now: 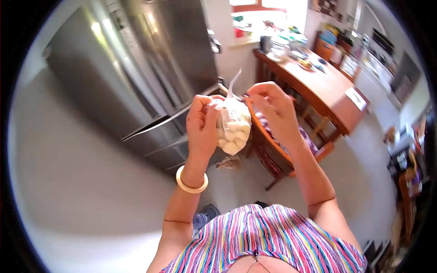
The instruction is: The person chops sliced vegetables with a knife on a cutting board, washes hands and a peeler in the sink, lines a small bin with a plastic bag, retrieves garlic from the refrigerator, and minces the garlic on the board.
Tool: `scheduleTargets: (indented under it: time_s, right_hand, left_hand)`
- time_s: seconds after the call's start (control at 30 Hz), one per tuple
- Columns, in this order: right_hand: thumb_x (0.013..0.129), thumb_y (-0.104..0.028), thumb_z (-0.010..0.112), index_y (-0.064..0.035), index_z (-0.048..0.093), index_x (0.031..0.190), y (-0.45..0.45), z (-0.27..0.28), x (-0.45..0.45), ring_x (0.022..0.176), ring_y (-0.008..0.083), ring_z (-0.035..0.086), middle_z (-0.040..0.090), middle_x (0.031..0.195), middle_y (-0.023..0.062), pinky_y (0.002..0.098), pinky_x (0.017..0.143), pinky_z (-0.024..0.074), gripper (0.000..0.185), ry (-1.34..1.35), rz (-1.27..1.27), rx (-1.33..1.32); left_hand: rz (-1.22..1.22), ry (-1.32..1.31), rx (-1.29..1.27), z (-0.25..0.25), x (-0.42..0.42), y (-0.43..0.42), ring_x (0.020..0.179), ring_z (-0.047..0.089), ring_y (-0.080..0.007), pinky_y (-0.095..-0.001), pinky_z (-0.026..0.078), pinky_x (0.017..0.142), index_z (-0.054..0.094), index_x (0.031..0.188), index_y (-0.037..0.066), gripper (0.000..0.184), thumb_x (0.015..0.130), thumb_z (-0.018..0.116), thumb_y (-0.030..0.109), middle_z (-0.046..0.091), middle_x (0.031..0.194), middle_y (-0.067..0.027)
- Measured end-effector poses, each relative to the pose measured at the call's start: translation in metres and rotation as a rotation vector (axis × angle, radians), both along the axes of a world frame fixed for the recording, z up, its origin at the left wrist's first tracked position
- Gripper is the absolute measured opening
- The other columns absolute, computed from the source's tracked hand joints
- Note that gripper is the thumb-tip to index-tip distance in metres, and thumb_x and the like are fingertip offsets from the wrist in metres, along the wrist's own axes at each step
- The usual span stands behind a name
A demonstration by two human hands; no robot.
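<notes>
A clear plastic bag (pixel 234 129) of pale, rounded chunks hangs in front of me, its twisted top pointing up. My left hand (pixel 203 120) is closed on the bag's upper left side, thumb and fingers pinched near the neck. A cream bangle (pixel 191 186) circles that wrist. To the right of the neck, my right hand (pixel 275 107) has its fingertips drawn together in a pinch. Whatever is between those fingertips is too small to make out. The kind of food in the bag is not plain.
A steel fridge (pixel 136 59) stands at the left, a lower drawer (pixel 157 127) apparently pulled out. Right of the bag is a wooden chair (pixel 273 157), beside a wooden table (pixel 325 86) bearing jars, a plate of fruit and a paper. Stacked household goods (pixel 409 159) line the far right.
</notes>
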State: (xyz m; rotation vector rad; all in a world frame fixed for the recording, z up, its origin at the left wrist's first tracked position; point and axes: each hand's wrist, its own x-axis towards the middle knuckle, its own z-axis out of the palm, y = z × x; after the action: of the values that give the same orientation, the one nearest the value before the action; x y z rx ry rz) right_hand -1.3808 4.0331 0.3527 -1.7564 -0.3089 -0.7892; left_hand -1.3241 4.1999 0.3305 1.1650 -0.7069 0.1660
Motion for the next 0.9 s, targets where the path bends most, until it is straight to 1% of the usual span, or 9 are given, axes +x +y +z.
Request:
scheduleTargets:
  time_s: [0.07, 0.23, 0.33, 0.43, 0.6, 0.67, 0.8, 0.83, 0.9]
  right_hand:
    - [0.087, -0.013, 0.060, 0.0020, 0.059, 0.098, -0.017, -0.006, -0.019, 0.079, 0.0118, 0.059, 0.064, 0.085, 0.0070, 0.0259, 0.072, 0.0459, 0.018, 0.081, -0.061, -0.105]
    - [0.086, -0.014, 0.063, 0.0008, 0.059, 0.095, -0.096, -0.042, -0.093, 0.076, 0.0102, 0.057, 0.062, 0.082, 0.0047, 0.0246, 0.069, 0.0458, 0.018, 0.160, -0.327, -0.053]
    - [0.091, -0.017, 0.060, -0.0031, 0.057, 0.092, -0.163, -0.078, -0.142, 0.075, 0.0077, 0.053, 0.059, 0.082, 0.0013, 0.0218, 0.070, 0.0420, 0.014, 0.190, -0.317, 0.263]
    - [0.093, -0.016, 0.056, -0.0043, 0.055, 0.087, -0.220, -0.088, -0.201, 0.072, 0.0070, 0.051, 0.057, 0.079, 0.0005, 0.0227, 0.070, 0.0422, 0.014, 0.139, -0.512, 0.404]
    - [0.095, -0.018, 0.052, -0.0051, 0.054, 0.086, -0.316, -0.110, -0.307, 0.074, 0.0070, 0.050, 0.054, 0.077, -0.0008, 0.0225, 0.070, 0.0417, 0.015, -0.011, -0.809, 0.473]
    - [0.094, -0.013, 0.053, -0.0024, 0.053, 0.087, -0.359, -0.114, -0.349, 0.072, 0.0058, 0.050, 0.055, 0.076, -0.0005, 0.0218, 0.070, 0.0439, 0.013, -0.016, -0.857, 0.484]
    - [0.094, -0.013, 0.053, -0.0031, 0.053, 0.087, -0.433, -0.114, -0.418, 0.073, 0.0063, 0.050, 0.055, 0.077, -0.0003, 0.0228, 0.070, 0.0439, 0.012, 0.002, -0.930, 0.472]
    - [0.094, -0.013, 0.053, -0.0033, 0.053, 0.088, -0.450, -0.115, -0.432, 0.073, 0.0066, 0.051, 0.055, 0.077, -0.0003, 0.0234, 0.071, 0.0441, 0.011, -0.004, -0.935, 0.462]
    - [0.094, -0.012, 0.052, -0.0035, 0.052, 0.090, -0.482, -0.122, -0.456, 0.073, 0.0069, 0.051, 0.056, 0.079, 0.0004, 0.0249, 0.072, 0.0448, 0.009, -0.065, -0.946, 0.425]
  left_hand:
    - [-0.042, -0.009, 0.063, -0.021, -0.002, -0.037, 0.078, 0.051, -0.0067, -0.0220, 0.044, 0.070, 0.046, 0.089, 0.003, 0.005, 0.092, 0.049, 0.003, 0.061, 0.093, -0.0064]
    - [-0.280, -0.051, 0.178, -0.062, -0.044, -0.143, 0.077, 0.051, -0.0072, -0.0214, 0.043, 0.070, 0.048, 0.090, 0.002, 0.003, 0.092, 0.050, 0.004, 0.058, 0.086, -0.0036]
    - [-0.491, -0.036, 0.214, -0.086, -0.084, -0.219, 0.072, 0.046, -0.0054, -0.0197, 0.041, 0.064, 0.049, 0.092, 0.002, 0.003, 0.091, 0.051, 0.003, 0.052, 0.081, -0.0008]
    - [-0.679, 0.044, 0.280, -0.095, -0.128, -0.295, 0.068, 0.041, -0.0053, -0.0201, 0.037, 0.058, 0.049, 0.091, 0.003, 0.003, 0.091, 0.051, 0.003, 0.045, 0.075, 0.0013]
    - [-0.877, -0.051, 0.354, -0.119, -0.223, -0.426, 0.067, 0.038, -0.0053, -0.0198, 0.035, 0.058, 0.048, 0.089, 0.003, 0.005, 0.092, 0.052, 0.005, 0.043, 0.074, 0.0024]
    - [-0.957, -0.053, 0.378, -0.122, -0.259, -0.478, 0.068, 0.039, -0.0055, -0.0201, 0.035, 0.058, 0.048, 0.088, 0.003, 0.006, 0.092, 0.052, 0.005, 0.044, 0.075, 0.0023]
    - [-1.237, -0.007, 0.334, -0.117, -0.323, -0.566, 0.076, 0.045, -0.0036, -0.0169, 0.038, 0.066, 0.051, 0.100, 0.002, 0.011, 0.090, 0.055, 0.003, 0.051, 0.083, 0.0033]
    - [-1.161, -0.096, 0.413, -0.124, -0.332, -0.590, 0.080, 0.049, -0.0082, -0.0207, 0.041, 0.072, 0.055, 0.098, 0.002, 0.014, 0.085, 0.059, 0.000, 0.055, 0.084, 0.0000]
    - [-0.974, -0.358, 0.358, -0.122, -0.354, -0.631, 0.081, 0.051, -0.0137, -0.0252, 0.041, 0.075, 0.057, 0.091, 0.002, 0.011, 0.081, 0.060, -0.002, 0.056, 0.083, -0.0032]
